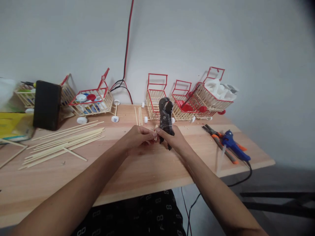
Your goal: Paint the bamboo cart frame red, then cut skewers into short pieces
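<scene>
My right hand (175, 139) grips a black cutter tool (165, 114), its jaws pointing up. My left hand (138, 137) pinches a short bundle of thin wooden sticks (156, 130) right next to the cutter, fingertips of both hands touching. Both hands hover just above the middle of the wooden table (137, 170). The lower part of the cutter is hidden inside my right hand.
Long wooden skewers (64, 141) lie at the left. Small red-and-wood model carts (92, 98) (156, 96) (211, 95) line the wall. A blue glue gun (233, 146) and orange-handled pliers (218, 137) lie at the right. A black phone (47, 105) stands at the left.
</scene>
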`<act>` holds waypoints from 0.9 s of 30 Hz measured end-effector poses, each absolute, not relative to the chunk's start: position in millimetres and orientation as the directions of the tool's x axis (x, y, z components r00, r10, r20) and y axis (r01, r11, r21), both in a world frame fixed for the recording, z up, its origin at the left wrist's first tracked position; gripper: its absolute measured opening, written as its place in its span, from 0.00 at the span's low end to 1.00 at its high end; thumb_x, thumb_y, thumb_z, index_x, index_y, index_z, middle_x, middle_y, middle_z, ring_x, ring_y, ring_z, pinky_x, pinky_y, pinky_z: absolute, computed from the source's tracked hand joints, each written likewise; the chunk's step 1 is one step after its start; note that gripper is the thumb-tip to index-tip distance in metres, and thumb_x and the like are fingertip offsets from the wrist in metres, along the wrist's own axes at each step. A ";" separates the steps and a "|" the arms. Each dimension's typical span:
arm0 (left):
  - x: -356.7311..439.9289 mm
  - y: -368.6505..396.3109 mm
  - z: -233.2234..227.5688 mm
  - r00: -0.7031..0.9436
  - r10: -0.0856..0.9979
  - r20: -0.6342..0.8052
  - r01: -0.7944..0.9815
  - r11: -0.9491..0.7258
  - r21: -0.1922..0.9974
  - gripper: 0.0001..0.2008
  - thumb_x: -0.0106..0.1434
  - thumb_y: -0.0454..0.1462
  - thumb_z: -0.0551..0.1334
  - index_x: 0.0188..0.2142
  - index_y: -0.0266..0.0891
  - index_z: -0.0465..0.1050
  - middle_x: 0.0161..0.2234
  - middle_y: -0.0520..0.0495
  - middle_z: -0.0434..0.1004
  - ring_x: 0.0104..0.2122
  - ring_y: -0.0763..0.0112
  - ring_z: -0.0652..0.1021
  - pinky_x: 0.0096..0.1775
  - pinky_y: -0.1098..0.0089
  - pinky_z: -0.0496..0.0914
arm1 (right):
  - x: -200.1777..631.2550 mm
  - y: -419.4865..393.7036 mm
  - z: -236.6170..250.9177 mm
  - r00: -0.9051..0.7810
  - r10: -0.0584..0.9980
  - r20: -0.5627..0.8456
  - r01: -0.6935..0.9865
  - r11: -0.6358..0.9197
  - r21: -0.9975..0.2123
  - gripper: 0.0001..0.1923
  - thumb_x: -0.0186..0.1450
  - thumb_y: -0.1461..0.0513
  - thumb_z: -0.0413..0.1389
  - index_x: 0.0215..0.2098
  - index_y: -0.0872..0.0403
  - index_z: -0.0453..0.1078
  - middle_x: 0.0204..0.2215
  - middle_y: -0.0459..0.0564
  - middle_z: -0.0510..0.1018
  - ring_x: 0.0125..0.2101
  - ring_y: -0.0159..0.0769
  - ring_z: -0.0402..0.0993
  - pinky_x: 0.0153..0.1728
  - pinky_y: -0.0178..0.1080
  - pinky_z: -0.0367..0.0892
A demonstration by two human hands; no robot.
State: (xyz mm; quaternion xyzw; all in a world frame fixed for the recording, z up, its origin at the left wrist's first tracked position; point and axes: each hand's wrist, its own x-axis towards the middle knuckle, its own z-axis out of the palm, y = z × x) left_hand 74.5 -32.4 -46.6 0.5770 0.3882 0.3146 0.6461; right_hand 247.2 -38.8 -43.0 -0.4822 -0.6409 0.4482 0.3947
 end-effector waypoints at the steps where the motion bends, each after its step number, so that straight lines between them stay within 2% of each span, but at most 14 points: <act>1: 74.4 -32.2 -46.7 0.505 0.853 -0.133 0.041 0.131 0.991 0.14 0.55 0.44 0.66 0.26 0.34 0.78 0.25 0.47 0.76 0.25 0.76 0.71 0.29 0.74 0.63 | 246.9 -39.1 -42.5 -0.217 0.974 0.070 0.262 0.127 -0.957 0.19 0.58 0.48 0.56 0.22 0.54 0.66 0.16 0.45 0.71 0.18 0.29 0.65 0.20 0.32 0.61; 10: 74.3 -33.1 -44.4 0.528 0.842 -0.116 0.051 0.105 0.993 0.14 0.56 0.44 0.65 0.26 0.33 0.76 0.25 0.48 0.75 0.25 0.76 0.71 0.29 0.75 0.65 | 249.5 -38.1 -45.0 -0.234 0.962 0.141 0.290 0.207 -0.934 0.18 0.60 0.51 0.55 0.21 0.55 0.66 0.18 0.45 0.72 0.20 0.29 0.67 0.23 0.33 0.62; 20: 76.0 -32.2 -46.3 0.426 0.898 -0.106 0.097 0.071 0.993 0.14 0.52 0.45 0.67 0.27 0.34 0.75 0.26 0.49 0.76 0.25 0.76 0.72 0.29 0.74 0.64 | 250.7 -37.6 -46.2 -0.201 0.958 0.206 0.367 0.268 -0.891 0.15 0.59 0.53 0.55 0.21 0.54 0.64 0.21 0.45 0.71 0.24 0.31 0.67 0.27 0.35 0.62; 27: 75.7 -31.0 -45.2 0.396 0.912 -0.104 0.138 0.053 0.989 0.15 0.51 0.46 0.68 0.26 0.34 0.75 0.24 0.49 0.75 0.23 0.76 0.70 0.27 0.74 0.62 | 250.9 -38.0 -46.0 -0.198 0.962 0.186 0.399 0.252 -0.882 0.15 0.59 0.52 0.55 0.22 0.53 0.64 0.20 0.45 0.70 0.26 0.33 0.67 0.28 0.36 0.62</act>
